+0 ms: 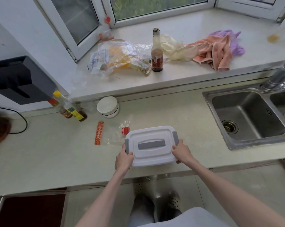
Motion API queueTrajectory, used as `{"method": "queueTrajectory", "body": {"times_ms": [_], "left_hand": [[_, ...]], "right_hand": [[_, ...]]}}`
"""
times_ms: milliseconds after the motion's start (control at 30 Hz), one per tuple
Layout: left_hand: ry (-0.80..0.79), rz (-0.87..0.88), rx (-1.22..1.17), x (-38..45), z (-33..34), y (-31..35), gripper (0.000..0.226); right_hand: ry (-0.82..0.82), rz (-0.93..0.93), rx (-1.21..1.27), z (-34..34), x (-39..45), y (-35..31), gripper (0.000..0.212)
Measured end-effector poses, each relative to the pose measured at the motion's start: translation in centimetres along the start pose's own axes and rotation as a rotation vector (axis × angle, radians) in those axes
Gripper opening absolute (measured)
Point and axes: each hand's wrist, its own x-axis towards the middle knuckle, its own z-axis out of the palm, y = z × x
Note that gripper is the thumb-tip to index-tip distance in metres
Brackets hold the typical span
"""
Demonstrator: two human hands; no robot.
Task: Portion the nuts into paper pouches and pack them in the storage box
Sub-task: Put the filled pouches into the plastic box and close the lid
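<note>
While both hands grip it, the storage box [150, 145] sits lid-on at lower centre of the frame, on the counter [195, 128]. Left hand [124, 158] and right hand [182, 152] each curl round a near corner by a grey latch. Recommended: check both latches are seated, lift level. Count: one box, two latches, one torn clear bag [118, 134]; no pouches or nuts visible.

No lettering reads clearly anywhere. Up beyond the right hand [181, 151], the brown bottle [156, 51] carries a red label, print too small. Just past the left hand [124, 158], the orange strip [99, 133] shows white marks, illegible.
</note>
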Motion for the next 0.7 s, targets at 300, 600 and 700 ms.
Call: {"method": "queueTrajectory", "body": {"times_ms": [300,600,700], "left_hand": [[-0.012,0.011,-0.016,0.3,-0.3,0.3,0.062],[-0.131,-0.021,-0.136,0.7,-1.2,0.0,0.035],[-0.18,-0.012,-0.159,0.9,-2.2,-0.5,0.031]], "right_hand": [[0.027,0.02,0.015,0.2,-0.2,-0.3,0.044],[0.053,0.037,0.032,-0.2,-1.0,-0.9,0.039],[0.04,0.023,0.039,-0.3,-1.3,-1.0,0.036]]}}
